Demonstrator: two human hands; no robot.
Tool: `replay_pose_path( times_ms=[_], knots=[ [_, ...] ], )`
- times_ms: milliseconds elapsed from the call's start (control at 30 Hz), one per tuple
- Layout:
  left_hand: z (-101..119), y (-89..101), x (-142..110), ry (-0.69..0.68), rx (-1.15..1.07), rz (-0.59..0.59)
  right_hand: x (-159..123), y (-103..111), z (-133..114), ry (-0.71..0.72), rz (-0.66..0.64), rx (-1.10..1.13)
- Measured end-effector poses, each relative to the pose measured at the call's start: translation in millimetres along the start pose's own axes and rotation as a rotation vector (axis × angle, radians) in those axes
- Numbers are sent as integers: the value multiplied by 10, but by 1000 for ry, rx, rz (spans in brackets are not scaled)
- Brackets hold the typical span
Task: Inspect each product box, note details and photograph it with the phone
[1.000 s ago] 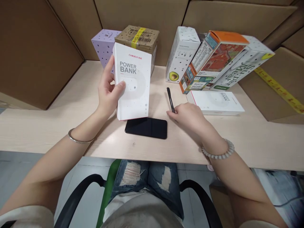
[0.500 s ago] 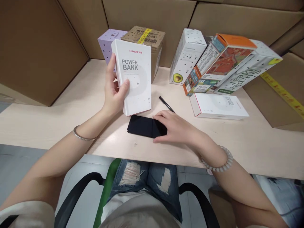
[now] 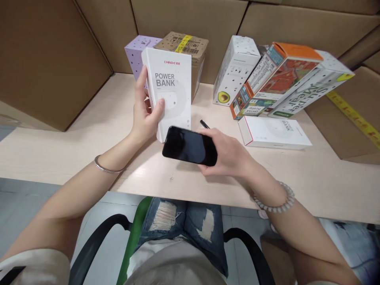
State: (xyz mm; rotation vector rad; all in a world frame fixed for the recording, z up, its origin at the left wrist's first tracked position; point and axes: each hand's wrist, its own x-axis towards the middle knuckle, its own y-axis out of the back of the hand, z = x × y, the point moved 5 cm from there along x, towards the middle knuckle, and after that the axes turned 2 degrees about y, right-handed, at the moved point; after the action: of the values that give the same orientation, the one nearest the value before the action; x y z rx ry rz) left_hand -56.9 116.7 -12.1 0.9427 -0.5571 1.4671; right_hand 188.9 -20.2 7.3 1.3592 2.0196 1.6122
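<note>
My left hand [image 3: 146, 109] is closed around the left side of a white power bank box [image 3: 175, 95], thumb across its front, holding it tilted with the printed face toward me. A black smartphone [image 3: 188, 146] is in my right hand [image 3: 225, 152], gripped by its right end and lifted above the table; its screen is dark. The phone overlaps the lower edge of the box in view. Behind the right hand, a black pen [image 3: 204, 124] lies mostly hidden on the table. A second white power bank box [image 3: 276, 132] lies flat to the right.
At the back left stand a purple box [image 3: 137, 53] and a brown carton [image 3: 197, 51] with yellow tape. A white avocado box [image 3: 236, 71], an orange box [image 3: 285, 75] and a Super Meal box [image 3: 314, 85] stand back right. Large cardboard boxes [image 3: 190, 18] wall the table [image 3: 311, 182].
My right hand has picked the phone up off the table and raised it, tilting it in front of the box's lower edge. My left hand still holds the box in nearly the same place.
</note>
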Motion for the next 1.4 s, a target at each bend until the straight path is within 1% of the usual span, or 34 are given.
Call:
replay_pose_path(
  times_ms=[67, 100, 167, 233, 300, 367, 433, 533, 600, 667, 700, 800, 933, 967, 1033, 1100, 1200, 1300, 1367, 1400],
  knots=[
    [40, -6, 1, -60, -17, 2, -24, 117, -9, -7, 195, -32],
    [63, -13, 0, -68, -28, -8, -45, 177, -10, -14, 306, -51],
    [105, -32, -6, -24, -42, -40, -92, 267, -8, -10, 490, -68],
    [151, -43, -16, 52, -46, -58, -122, 311, 7, 30, 594, -51],
    [198, -47, -25, 115, -49, -59, -132, 319, 37, 63, 625, -25],
    [233, -50, -29, 153, -59, -57, -131, 309, 85, 24, 624, -45],
    [247, -56, -27, 177, -63, -59, -130, 285, 129, -62, 603, -97],
    [268, -55, -16, 161, -51, -40, -128, 259, 131, -128, 572, -125],
    [283, -52, -11, 142, -48, -28, -110, 232, 122, -184, 489, -146],
    [286, -55, -10, 143, -57, -32, -92, 202, 121, -260, 384, -188],
    [281, -58, -11, 149, -64, -37, -87, 194, 115, -277, 351, -200],
    [241, -59, -17, 167, -80, -51, -96, 197, 86, -263, 365, -205],
    [194, -68, -22, 205, -104, -71, -147, 206, 87, -263, 457, -188],
    [192, -74, -22, 225, -102, -78, -156, 213, 80, -243, 489, -170],
    [204, -84, -18, 255, -89, -85, -168, 237, 42, -158, 568, -131],
    [229, -84, -7, 246, -70, -77, -164, 251, 6, -88, 602, -109],
    [205, -66, 3, 226, -48, -67, -132, 230, 6, -105, 551, -82],
    [75, -27, -14, 240, -59, -59, -104, 197, 5, -87, 502, 16],
    [-45, -3, -35, 262, -70, -52, -77, 165, 4, -70, 432, 72],
    [-106, 6, -43, 275, -79, -46, -57, 141, 8, -75, 370, 86]
  ],
)
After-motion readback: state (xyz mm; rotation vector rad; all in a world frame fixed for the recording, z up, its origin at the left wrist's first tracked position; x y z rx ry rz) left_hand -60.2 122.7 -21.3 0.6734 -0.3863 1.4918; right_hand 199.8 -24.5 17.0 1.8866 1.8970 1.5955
